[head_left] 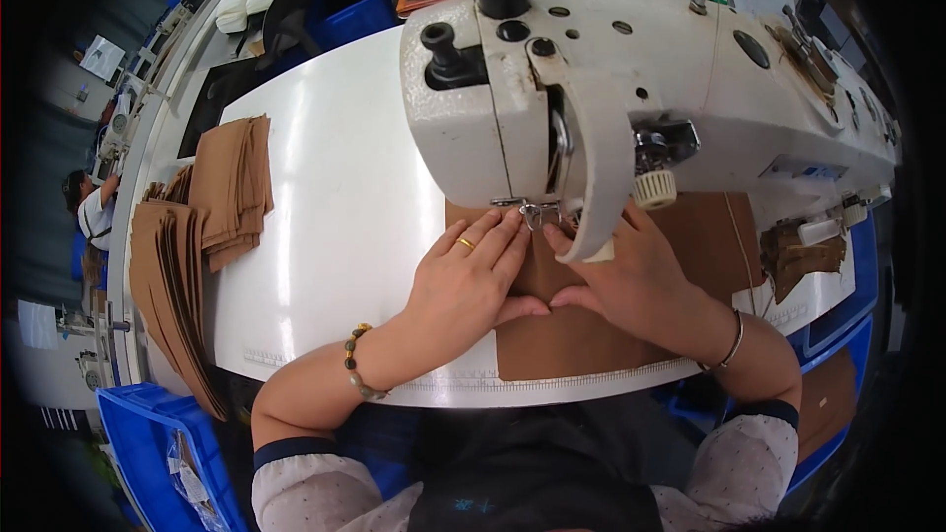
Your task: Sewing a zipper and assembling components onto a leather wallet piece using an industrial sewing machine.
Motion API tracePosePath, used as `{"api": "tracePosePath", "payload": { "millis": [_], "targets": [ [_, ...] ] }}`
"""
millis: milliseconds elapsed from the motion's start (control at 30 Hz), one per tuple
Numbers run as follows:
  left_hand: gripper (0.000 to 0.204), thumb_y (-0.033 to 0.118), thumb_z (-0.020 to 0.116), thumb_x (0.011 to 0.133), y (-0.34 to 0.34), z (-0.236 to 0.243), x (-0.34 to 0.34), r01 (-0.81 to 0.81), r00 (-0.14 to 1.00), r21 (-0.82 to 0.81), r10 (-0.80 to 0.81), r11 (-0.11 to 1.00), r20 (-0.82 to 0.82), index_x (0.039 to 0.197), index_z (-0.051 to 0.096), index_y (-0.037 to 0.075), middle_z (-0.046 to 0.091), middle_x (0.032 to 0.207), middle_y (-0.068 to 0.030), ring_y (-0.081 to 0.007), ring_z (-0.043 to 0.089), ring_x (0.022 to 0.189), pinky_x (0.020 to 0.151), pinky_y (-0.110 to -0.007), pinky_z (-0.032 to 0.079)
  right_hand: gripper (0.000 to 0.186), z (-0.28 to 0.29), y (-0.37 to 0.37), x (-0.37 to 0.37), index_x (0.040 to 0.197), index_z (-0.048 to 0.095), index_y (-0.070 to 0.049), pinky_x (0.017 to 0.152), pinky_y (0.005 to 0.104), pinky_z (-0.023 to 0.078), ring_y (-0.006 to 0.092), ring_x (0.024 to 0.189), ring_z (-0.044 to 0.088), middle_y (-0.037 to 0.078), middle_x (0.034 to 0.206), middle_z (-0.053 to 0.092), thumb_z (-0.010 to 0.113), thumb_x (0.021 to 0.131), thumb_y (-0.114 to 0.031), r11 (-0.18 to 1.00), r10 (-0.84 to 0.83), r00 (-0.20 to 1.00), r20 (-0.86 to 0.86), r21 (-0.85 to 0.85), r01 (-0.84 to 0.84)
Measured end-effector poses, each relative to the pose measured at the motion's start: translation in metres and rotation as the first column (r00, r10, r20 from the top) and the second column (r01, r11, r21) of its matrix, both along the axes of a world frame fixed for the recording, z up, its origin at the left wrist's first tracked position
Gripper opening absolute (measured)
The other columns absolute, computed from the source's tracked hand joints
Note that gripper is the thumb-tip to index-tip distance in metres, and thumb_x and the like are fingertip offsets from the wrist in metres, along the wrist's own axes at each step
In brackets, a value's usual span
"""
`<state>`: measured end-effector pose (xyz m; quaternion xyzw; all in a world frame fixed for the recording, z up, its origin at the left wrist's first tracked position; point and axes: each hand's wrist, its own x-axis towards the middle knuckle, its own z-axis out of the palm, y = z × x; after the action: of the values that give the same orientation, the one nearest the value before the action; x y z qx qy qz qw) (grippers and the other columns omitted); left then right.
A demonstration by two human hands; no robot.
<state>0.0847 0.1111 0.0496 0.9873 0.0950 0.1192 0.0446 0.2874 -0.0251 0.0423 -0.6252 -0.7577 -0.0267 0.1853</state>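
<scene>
A brown fabric piece point(552, 350) lies flat on the white table under the head of a white sewing machine point(448, 113). My left hand point(471, 281) rests flat on the fabric with its fingers stretched toward the presser foot point(537, 215). On the other side of the foot, my right hand point(626, 271) presses on the same fabric, its fingertips partly hidden behind the machine's curved white guard point(601, 177). Both thumbs point inward, their tips almost meeting. The needle's contact with the fabric is too small to make out.
Stacks of folded brown fabric point(168, 266) lie at the table's left edge. A blue bin point(163, 453) stands at the lower left, and another blue bin point(847, 335) holds brown pieces at the right. More brown fabric point(803, 261) lies right of the machine. Far left sits another person point(96, 207).
</scene>
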Motion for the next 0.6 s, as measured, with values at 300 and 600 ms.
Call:
{"api": "tracePosePath", "payload": {
  "millis": [300, 600],
  "targets": [
    [0.078, 0.057, 0.072, 0.082, -0.0002, 0.0003, 0.0015, -0.009, 1.000, -0.012, 0.009, 1.000, 0.015, 0.129, 0.066, -0.005, 0.063, 0.139, -0.0182, -0.0320, 0.059, 0.131, 0.107, -0.045, 0.049, 0.056, 0.0006, 0.0005, -0.0022, 0.109, 0.074, -0.003, 0.110, 0.0554, 0.043, 0.0371, 0.130, 0.056, 0.017, 0.121, 0.067, 0.084, 0.071, -0.043, 0.999, -0.002, 0.999, 0.054, 0.045, -0.001],
    [0.078, 0.057, 0.072, 0.082, 0.0028, -0.0013, 0.0034, -0.003, 0.999, -0.013, 0.004, 1.000, 0.033, 0.128, 0.066, -0.006, 0.064, 0.135, -0.0194, -0.0319, 0.060, 0.130, 0.108, -0.045, 0.048, 0.056, -0.0019, 0.0026, -0.0001, 0.107, 0.075, -0.002, 0.109, 0.0556, 0.044, 0.0373, 0.131, 0.056, 0.018, 0.119, 0.067, 0.084, 0.071, -0.045, 0.999, -0.011, 0.997, 0.071, 0.032, 0.009]
  ]
}}
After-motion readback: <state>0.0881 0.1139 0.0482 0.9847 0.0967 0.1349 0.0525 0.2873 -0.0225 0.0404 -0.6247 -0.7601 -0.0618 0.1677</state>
